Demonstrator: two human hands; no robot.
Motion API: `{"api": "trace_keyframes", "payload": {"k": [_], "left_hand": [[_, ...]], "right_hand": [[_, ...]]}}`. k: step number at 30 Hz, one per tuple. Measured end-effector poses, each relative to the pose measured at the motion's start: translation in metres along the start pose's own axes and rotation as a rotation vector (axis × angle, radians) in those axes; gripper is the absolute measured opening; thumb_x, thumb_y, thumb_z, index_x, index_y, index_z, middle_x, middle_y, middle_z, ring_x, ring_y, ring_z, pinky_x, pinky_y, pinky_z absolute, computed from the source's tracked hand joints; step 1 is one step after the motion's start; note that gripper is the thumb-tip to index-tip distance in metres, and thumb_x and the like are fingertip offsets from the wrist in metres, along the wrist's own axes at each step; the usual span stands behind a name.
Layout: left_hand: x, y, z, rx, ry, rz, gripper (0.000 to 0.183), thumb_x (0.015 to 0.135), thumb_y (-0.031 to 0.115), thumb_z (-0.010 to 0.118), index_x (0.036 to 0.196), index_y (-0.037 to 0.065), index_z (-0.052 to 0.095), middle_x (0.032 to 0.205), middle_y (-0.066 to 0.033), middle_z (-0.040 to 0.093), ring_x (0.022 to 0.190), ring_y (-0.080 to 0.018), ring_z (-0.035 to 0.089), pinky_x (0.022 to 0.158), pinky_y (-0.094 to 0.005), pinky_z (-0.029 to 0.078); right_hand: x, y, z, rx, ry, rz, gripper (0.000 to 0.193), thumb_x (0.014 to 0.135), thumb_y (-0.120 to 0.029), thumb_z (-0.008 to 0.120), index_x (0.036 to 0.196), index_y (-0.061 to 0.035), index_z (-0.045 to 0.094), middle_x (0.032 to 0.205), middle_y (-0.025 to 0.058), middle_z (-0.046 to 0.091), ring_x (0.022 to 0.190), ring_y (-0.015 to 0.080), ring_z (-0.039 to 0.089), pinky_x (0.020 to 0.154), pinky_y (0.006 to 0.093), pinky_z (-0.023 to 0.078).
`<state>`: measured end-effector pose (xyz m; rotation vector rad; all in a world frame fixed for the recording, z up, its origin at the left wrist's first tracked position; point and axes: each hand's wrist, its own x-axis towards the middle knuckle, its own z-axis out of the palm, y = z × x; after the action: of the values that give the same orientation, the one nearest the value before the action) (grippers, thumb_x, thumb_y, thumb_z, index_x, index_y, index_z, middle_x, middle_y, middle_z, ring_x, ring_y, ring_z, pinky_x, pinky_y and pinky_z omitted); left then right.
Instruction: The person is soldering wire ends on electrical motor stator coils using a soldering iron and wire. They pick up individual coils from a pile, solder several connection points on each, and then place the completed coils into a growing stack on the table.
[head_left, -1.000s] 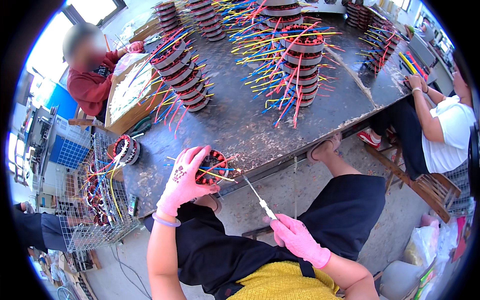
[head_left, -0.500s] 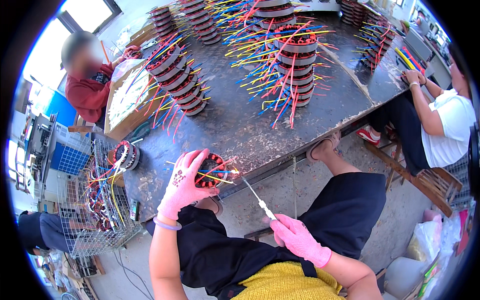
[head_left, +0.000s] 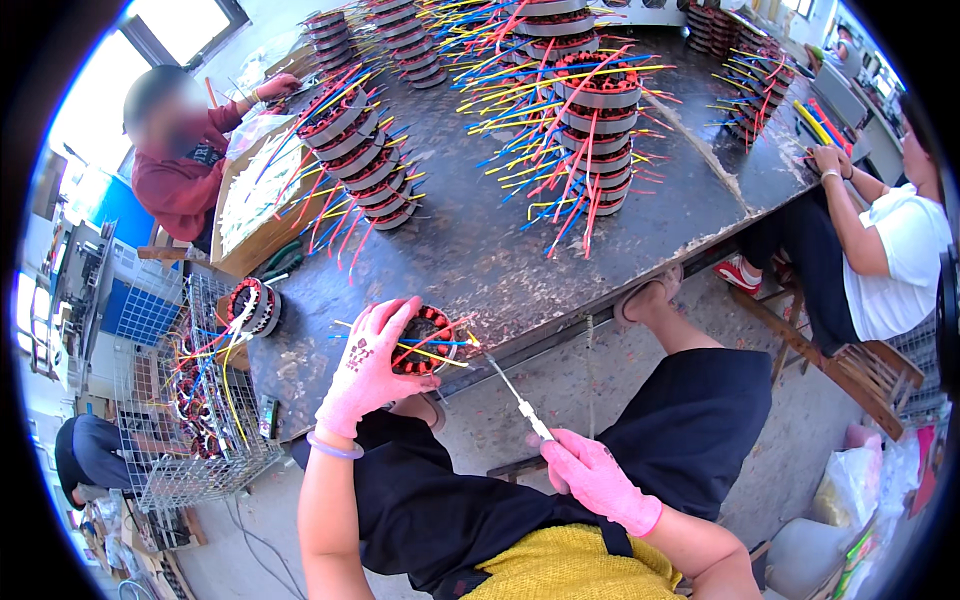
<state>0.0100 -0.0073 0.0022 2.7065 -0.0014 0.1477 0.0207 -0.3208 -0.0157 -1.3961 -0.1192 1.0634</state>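
My left hand [head_left: 362, 372], in a pink glove, grips a ring-shaped motor stator [head_left: 437, 325] with red windings at the table's near edge. Red, yellow and blue wires stick out of it, several toward the right. In my gloved right hand [head_left: 602, 482] is a slim torch-like tool [head_left: 513, 388] with a thin metal stem and a white collar. Its tip points up and left, close to the wire ends, where a small orange-yellow glow [head_left: 473, 340] shows. Whether tip and wires touch, I cannot tell. My fingers hide the stator's left side.
Stacks of wired stators [head_left: 600, 130] stand on the dark table [head_left: 470, 250]. Another stator [head_left: 254, 308] lies at its left edge, above a wire basket [head_left: 205, 440]. A cardboard box [head_left: 255, 215] stands before a person in red [head_left: 180, 190]; another person in white [head_left: 890, 235] sits right.
The bright flame at the wire ends has shrunk to a smaller glow. My hands have barely moved. The person in red has stretched an arm forward; another at far left has shifted.
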Motion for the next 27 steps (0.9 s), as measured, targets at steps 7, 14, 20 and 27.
{"api": "trace_keyframes", "payload": {"k": [7,14,20,27], "left_hand": [[-0.001,-0.001,-0.001,0.000,-0.008,-0.006,0.098,0.056,0.030,0.090,0.140,0.004,0.047,0.134,-0.0174,0.050,0.126,-0.0387,0.046,0.114,-0.0482,0.031],[-0.001,-0.002,0.000,0.025,-0.015,-0.006,0.102,0.055,0.031,0.089,0.142,0.003,0.046,0.136,-0.0190,0.049,0.129,-0.0389,0.045,0.111,-0.0461,0.034],[-0.002,-0.001,-0.002,0.011,-0.013,-0.040,0.098,0.054,0.032,0.090,0.140,0.007,0.049,0.133,-0.0167,0.051,0.128,-0.0401,0.044,0.117,-0.0497,0.027],[-0.003,-0.001,-0.004,0.070,-0.002,0.054,0.095,0.053,0.030,0.090,0.139,0.013,0.052,0.136,-0.0129,0.051,0.135,-0.0347,0.041,0.120,-0.0514,0.021]], "right_hand": [[-0.002,-0.009,-0.001,-0.106,-0.003,-0.002,0.037,0.102,-0.028,0.048,0.122,-0.0006,0.063,0.066,-0.0013,0.047,0.060,0.0064,0.042,0.056,0.0240,0.035],[-0.002,-0.010,-0.001,-0.117,0.004,0.012,0.038,0.102,-0.029,0.048,0.122,-0.0008,0.064,0.066,-0.0008,0.048,0.060,0.0068,0.043,0.056,0.0244,0.036],[-0.002,-0.007,-0.001,-0.053,0.023,0.020,0.035,0.102,-0.027,0.049,0.121,-0.0009,0.064,0.066,-0.0025,0.047,0.059,0.0057,0.041,0.055,0.0232,0.033],[0.002,0.010,-0.004,0.051,0.020,0.026,0.036,0.103,-0.026,0.049,0.124,0.0000,0.062,0.068,-0.0040,0.045,0.060,0.0043,0.039,0.054,0.0224,0.031]]}}
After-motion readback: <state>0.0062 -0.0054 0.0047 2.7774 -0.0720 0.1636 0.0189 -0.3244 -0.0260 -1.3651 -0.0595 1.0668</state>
